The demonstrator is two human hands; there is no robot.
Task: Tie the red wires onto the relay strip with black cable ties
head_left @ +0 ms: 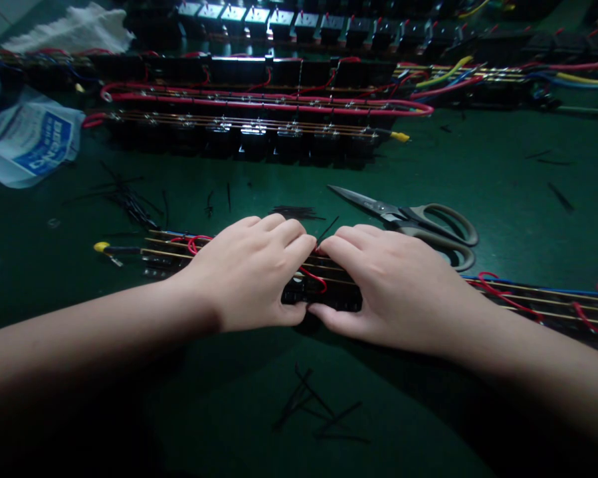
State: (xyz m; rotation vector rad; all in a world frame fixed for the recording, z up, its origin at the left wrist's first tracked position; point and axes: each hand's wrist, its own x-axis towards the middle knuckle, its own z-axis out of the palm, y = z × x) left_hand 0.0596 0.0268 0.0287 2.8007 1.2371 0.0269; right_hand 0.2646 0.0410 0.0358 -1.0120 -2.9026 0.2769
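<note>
A long black strip assembly (518, 302) with brass rods and red wires lies across the green work surface in front of me. My left hand (254, 272) grips it near the middle, fingers curled over the far edge and thumb at the near edge. Right beside it, my right hand (386, 285) grips the same assembly in the same way, the two thumb tips nearly touching. Between the hands a red wire loop (319, 279) shows. A yellow-tipped end (101, 247) sticks out at the left. Fingertips on the far side are partly hidden.
Scissors (393, 214) lie just beyond my right hand. Black cable ties (129, 202) are scattered behind and cut pieces (323, 411) lie in front. Farther back are a wired assembly (259, 126), a plastic bag (40, 143), a white cloth (80, 30) and a row of switch-like parts (279, 23).
</note>
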